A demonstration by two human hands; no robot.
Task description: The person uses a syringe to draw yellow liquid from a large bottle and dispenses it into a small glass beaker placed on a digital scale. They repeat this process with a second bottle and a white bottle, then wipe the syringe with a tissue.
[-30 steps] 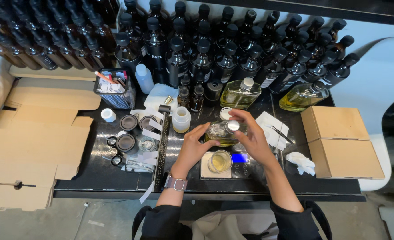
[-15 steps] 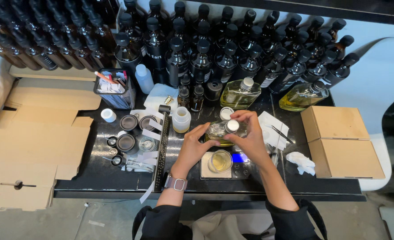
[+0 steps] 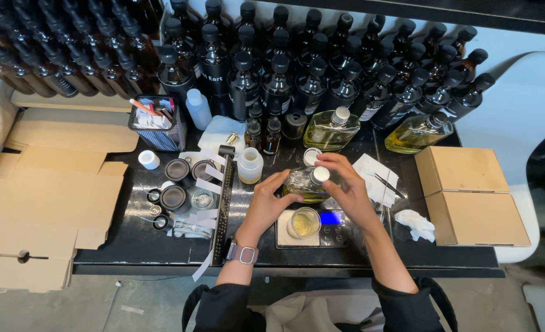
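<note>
While both hands meet near the front edge of the black counter (image 3: 131, 246), they share one glass bottle (image 3: 302, 183) of pale yellow liquid, tipped on its side. The left hand (image 3: 267, 203) is wrapped around the bottle's body, and the right hand (image 3: 345, 187) grips it at the white cap (image 3: 319, 174). Just below the bottle a small glass cup (image 3: 303, 222) of yellowish liquid stands on a small scale (image 3: 321, 230) with a lit blue display. Rows of dark bottles (image 3: 272, 67) fill the back edge, two bigger clear bottles (image 3: 331, 129) in front of them. Two cardboard boxes (image 3: 469, 193) sit at the right edge, and flat cardboard (image 3: 45, 203) lies past the left edge.
</note>
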